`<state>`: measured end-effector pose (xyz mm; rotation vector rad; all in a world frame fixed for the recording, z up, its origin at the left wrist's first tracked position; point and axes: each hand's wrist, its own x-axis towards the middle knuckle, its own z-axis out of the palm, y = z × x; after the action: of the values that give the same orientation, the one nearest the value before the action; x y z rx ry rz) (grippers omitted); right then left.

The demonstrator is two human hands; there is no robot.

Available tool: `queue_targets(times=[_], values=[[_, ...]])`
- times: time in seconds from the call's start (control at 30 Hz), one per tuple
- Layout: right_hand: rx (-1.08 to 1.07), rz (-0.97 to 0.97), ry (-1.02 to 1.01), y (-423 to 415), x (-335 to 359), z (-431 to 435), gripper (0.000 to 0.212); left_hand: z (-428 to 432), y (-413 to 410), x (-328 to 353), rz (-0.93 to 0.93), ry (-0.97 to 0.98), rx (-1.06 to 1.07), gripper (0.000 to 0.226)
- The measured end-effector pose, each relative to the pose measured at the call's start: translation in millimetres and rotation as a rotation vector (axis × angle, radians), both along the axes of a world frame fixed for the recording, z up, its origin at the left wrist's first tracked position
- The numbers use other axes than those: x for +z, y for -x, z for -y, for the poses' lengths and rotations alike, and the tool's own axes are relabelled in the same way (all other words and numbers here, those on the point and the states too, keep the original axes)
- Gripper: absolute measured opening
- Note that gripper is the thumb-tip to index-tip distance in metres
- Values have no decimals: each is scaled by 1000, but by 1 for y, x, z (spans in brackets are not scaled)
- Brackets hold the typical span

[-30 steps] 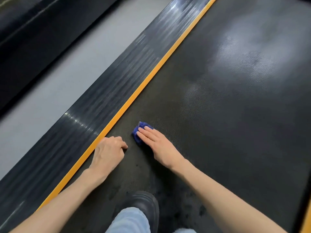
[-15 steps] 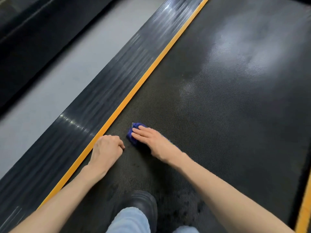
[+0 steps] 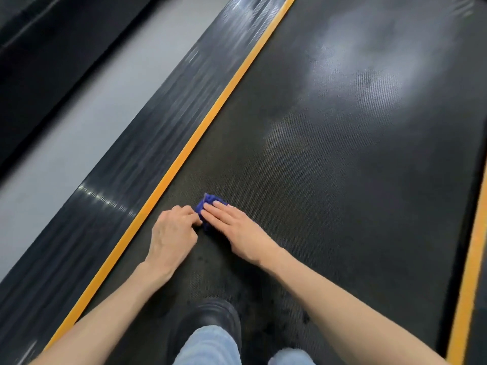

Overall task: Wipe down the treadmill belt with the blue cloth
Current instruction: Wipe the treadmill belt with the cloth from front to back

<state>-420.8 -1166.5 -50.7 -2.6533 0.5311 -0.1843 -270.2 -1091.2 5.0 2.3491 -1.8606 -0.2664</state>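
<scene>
Where the grey floor (image 3: 79, 143) ends, left of the orange strip (image 3: 200, 127), a ribbed black side rail (image 3: 131, 159) runs alongside that strip. Just right of the strip, on the treadmill belt (image 3: 342, 180), the left hand (image 3: 171, 235) rests with its fingers curled under, right beside the blue cloth (image 3: 208, 204) (whether they pinch its edge cannot be told). The cloth lies bunched on the belt near the strip, under the right hand (image 3: 234, 230), whose fingers are straight, pressed together and flat on it. A black shoe (image 3: 208, 317) stands nearer the camera, also right of the strip.
</scene>
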Motion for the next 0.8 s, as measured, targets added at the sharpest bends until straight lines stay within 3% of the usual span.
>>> queue_targets(times=[0.07, 0.17, 0.27, 0.33, 0.43, 0.5, 0.57, 0.7, 0.8], values=[[-168, 40, 35, 29, -3, 20, 81, -1, 1, -1, -31, 12, 16, 26], [-669, 74, 2, 98, -7, 53, 72, 5, 4, -2, -56, 17, 53, 27], [-980, 39, -4, 112, -3, 56, 74, 15, 12, -4, -64, 56, 21, 29], [-956, 41, 2, 91, 3, 42, 77, 23, 24, -5, -79, 89, -17, 32], [-490, 21, 61, 69, 0, 3, 71, 37, 47, -9, -64, 137, -89, 35], [-310, 2, 97, 85, -4, 0, 67, 45, 56, -12, -78, 145, -121, 36], [-445, 20, 71, 120, -8, 20, 65, 52, 62, -13, -110, 135, -133, 37], [-1019, -26, 20, 219, -2, 56, 79, 55, 68, -17, -131, 124, -199, 39], [-1313, 5, -31, 248, 7, 62, 74, 56, 71, -21, -121, 97, -228, 40]])
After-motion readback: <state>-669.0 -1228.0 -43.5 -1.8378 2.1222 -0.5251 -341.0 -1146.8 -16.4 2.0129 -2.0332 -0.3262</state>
